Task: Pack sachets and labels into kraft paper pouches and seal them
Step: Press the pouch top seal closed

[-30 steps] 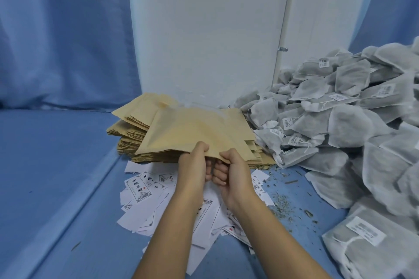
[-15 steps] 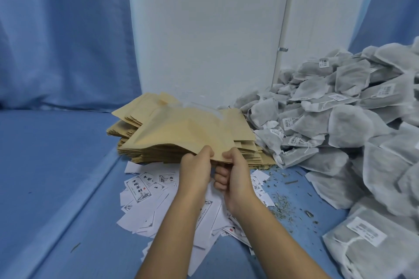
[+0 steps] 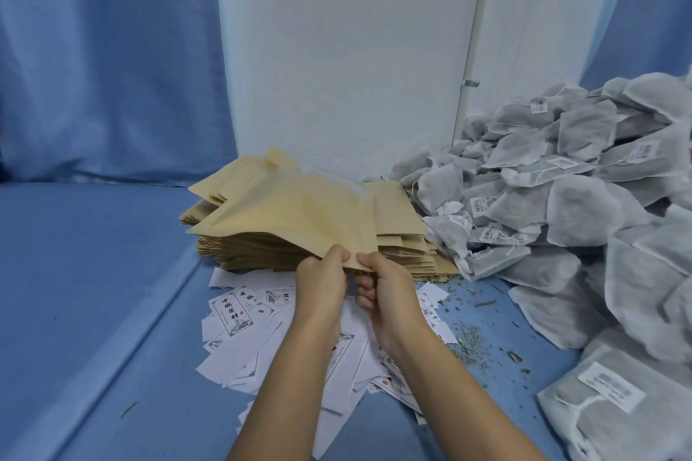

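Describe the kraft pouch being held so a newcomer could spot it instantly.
Start at the white wall panel; at its foot lies a stack of kraft paper pouches, left of the grey sachet heap. The top pouch is yours: unlike the flat ones below, its near edge is raised, pinched by the left hand and right hand.

Over the last 1.0 s the top kraft pouch (image 3: 284, 221) slides left and its left corner rises off the stack (image 3: 243, 254), uncovering the next pouch (image 3: 397, 210) on the right. The thumbs of the left hand (image 3: 322, 284) and right hand (image 3: 389, 292) close up, almost touching on the pinched near edge.
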### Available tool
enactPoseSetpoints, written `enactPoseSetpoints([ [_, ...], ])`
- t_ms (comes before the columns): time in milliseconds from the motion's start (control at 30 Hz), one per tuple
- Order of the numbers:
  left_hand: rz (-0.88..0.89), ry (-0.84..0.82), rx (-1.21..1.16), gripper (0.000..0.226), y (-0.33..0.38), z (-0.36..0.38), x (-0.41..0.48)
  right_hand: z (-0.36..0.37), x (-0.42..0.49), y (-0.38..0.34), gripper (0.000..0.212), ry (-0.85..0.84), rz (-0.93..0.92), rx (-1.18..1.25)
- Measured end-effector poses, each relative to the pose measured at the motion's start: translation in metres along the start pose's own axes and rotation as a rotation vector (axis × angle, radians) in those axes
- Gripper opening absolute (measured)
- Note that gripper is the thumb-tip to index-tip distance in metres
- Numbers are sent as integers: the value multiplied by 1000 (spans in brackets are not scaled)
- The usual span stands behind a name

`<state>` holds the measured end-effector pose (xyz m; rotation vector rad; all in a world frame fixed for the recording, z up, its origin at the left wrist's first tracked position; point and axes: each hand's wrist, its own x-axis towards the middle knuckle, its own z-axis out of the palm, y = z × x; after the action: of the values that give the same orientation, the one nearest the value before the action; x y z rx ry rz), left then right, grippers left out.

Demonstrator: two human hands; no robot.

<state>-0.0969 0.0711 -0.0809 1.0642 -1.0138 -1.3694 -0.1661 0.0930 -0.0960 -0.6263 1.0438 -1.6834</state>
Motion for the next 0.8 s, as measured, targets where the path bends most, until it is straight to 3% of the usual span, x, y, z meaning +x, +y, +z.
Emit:
enactPoseSetpoints([
  [100, 7, -3, 52, 27, -2, 1, -1, -1, 1, -1, 27, 27, 31, 96],
  [267, 97, 89, 87, 23, -5, -3, 6, -1, -2, -1, 24, 103, -11, 33],
  [367, 79, 46, 62, 16, -5, -1, 4, 3, -4, 0, 31, 112, -87, -32],
  [500, 99, -36, 227, 31, -4, -1, 1, 5, -5, 3, 34, 128, -75, -135],
  [667, 82, 156, 79, 21, 3, -15, 10, -2, -4, 1, 28, 122, -33, 34],
  [800, 34, -29, -10, 22, 4, -13, 6, 5, -4, 10, 37, 87, 8, -52],
])
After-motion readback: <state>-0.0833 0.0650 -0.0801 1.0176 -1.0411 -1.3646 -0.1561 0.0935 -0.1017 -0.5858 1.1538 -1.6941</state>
